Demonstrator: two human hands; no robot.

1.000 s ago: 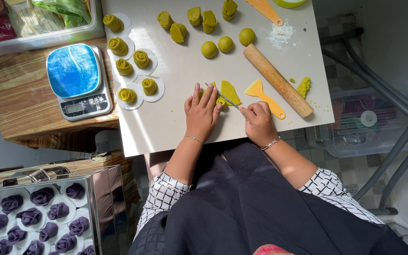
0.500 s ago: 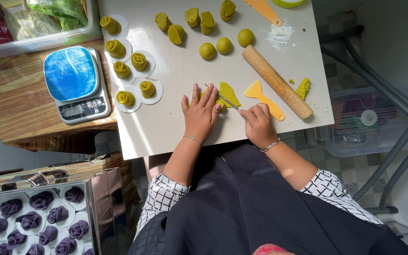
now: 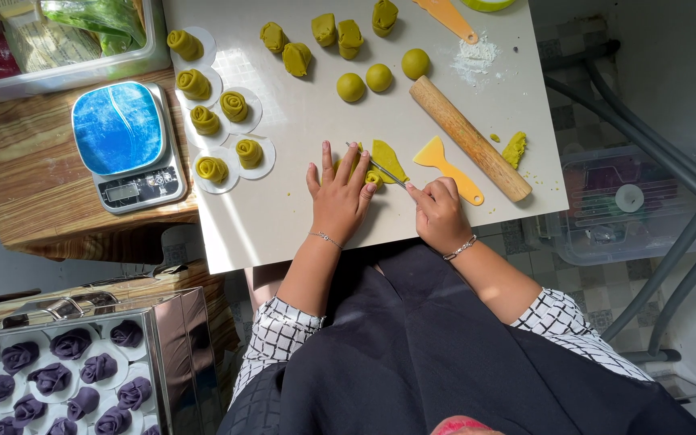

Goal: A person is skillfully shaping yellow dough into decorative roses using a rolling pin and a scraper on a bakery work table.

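- The left hand lies flat with fingers spread over a roll of green dough on the white desk, pressing down, as I judge, so the soft piece will not slide; its grip is released, nothing clasped
- The right hand has its grip clenched round a thin knife, blade slanting toward the dough just beside the left fingertips, an angle suited to cutting across the roll
- A yellow scraper and a wooden rolling pin lie just right of the dough, near the working hand
- Finished green rosettes each sit on a white paper round at the desk's left edge, probably so they lift off without sticking
- Plain green balls and folded pieces wait at the far side, apart from the shaped ones
- A blue-topped scale stands on the wooden side table, and purple rosettes fill a metal tray below
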